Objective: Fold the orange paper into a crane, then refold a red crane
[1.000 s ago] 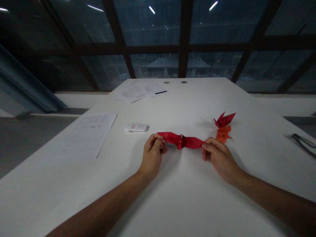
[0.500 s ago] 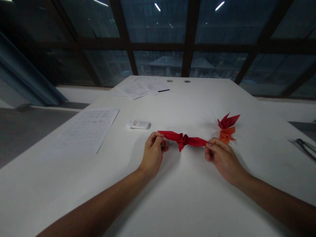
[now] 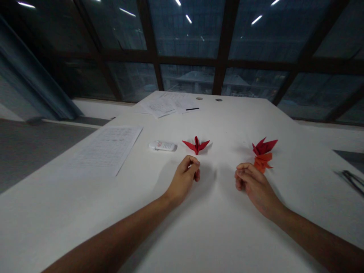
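A red origami crane point(image 3: 196, 146) with its two wings spread is on the white table, just beyond my left hand and free of both hands. My left hand point(image 3: 186, 172) is closed, thumb against curled fingers, with nothing seen in it. Across a gap to the right, my right hand point(image 3: 251, 182) is also closed and shows nothing between its fingers. Close behind the right hand lies an orange folded paper piece point(image 3: 263, 162), partly covered by that hand. A second red folded paper piece point(image 3: 264, 146) touches it from behind.
A white correction-fluid-like bottle point(image 3: 162, 146) lies left of the crane. Printed sheets point(image 3: 105, 149) are at the left, and more papers point(image 3: 162, 105) with a black strip lie at the far end. A dark tool, perhaps scissors point(image 3: 354, 180), sits at the right edge.
The red crane, held stretched by both wing tips before, is out of my hands and now farther away and to the left. My left hand has shifted slightly right.
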`<state>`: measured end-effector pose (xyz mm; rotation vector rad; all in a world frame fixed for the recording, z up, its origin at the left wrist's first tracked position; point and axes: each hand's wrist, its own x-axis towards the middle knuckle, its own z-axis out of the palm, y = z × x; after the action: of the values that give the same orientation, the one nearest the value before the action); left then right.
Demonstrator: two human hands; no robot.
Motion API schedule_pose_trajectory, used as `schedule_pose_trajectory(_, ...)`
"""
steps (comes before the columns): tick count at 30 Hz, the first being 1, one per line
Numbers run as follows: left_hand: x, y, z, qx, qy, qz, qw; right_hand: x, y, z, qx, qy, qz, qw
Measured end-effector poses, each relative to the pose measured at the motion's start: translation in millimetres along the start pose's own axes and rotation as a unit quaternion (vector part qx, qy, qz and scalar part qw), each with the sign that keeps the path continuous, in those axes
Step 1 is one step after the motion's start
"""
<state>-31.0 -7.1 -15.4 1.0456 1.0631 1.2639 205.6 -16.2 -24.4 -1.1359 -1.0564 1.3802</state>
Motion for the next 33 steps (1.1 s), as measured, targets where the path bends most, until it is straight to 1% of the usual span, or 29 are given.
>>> schedule_pose_trajectory(3,-4.5,-0.8,-2.4,0.116,-0.086,0.032,0.989,-0.3,4.5,-1.2,-0.047,-0.03,-0.026,0.998)
schedule_pose_trajectory(5,-9.5,1.6,-1.4,0.192,-0.129,0.064,0.971,-2.6,6.3,-1.0,-0.088,-0.052,-0.044,0.994)
schedule_pose_trajectory(6,-12.1,3.4,-0.2,0.238,-0.151,0.081,0.956,-4.4,6.5,-0.4,-0.111,-0.065,-0.054,0.99)
schedule_pose_trajectory(8,-16.6,6.9,3.0,0.333,-0.208,0.123,0.912,-8.9,5.4,1.7,-0.159,-0.101,-0.079,0.979)
schedule_pose_trajectory(10,-18.9,9.1,5.6,0.407,-0.267,0.174,0.856,-13.3,2.8,4.6,-0.246,-0.143,-0.122,0.951)
schedule_pose_trajectory(11,-19.2,9.4,6.4,0.43,-0.285,0.191,0.835,-15.0,1.4,6.2,-0.286,-0.156,-0.137,0.935)
schedule_pose_trajectory(12,-18.8,9.5,6.8,0.442,-0.29,0.2,0.825,-16.3,0.2,7.5,-0.315,-0.169,-0.155,0.921)
schedule_pose_trajectory(13,-18.1,9.2,7.0,0.448,-0.288,0.202,0.822,-17.0,-0.8,8.7,-0.34,-0.175,-0.175,0.907)
schedule_pose_trajectory(16,-15.1,7.8,6.4,0.45,-0.274,0.182,0.83,-17.3,-2.0,11.0,-0.39,-0.181,-0.227,0.874)
schedule_pose_trajectory(18,-13.5,6.5,5.7,0.45,-0.267,0.174,0.834,-17.1,-1.9,11.8,-0.408,-0.176,-0.261,0.857)
schedule_pose_trajectory(22,-11.1,2.5,4.7,0.45,-0.259,0.186,0.834,-17.8,-1.6,13.7,-0.433,-0.161,-0.331,0.823)
schedule_pose_trajectory(25,-10.3,0.1,4.8,0.452,-0.261,0.203,0.828,-18.7,0.6,14.6,-0.435,-0.14,-0.368,0.81)
schedule_pose_trajectory(27,-11.0,-0.8,5.4,0.466,-0.27,0.224,0.812,-20.0,4.4,13.0,-0.436,-0.12,-0.387,0.803)
schedule_pose_trajectory(30,-14.3,-2.1,6.5,0.507,-0.281,0.267,0.77,-24.5,10.2,2.7,-0.443,-0.065,-0.417,0.791)
schedule_pose_trajectory(32,-17.2,-3.2,7.2,0.535,-0.286,0.291,0.74,-28.0,9.2,-11.0,-0.437,-0.006,-0.444,0.782)
schedule_pose_trajectory(33,-18.4,-3.7,7.4,0.546,-0.287,0.299,0.728,-28.8,6.0,-19.9,-0.43,0.04,-0.452,0.78)
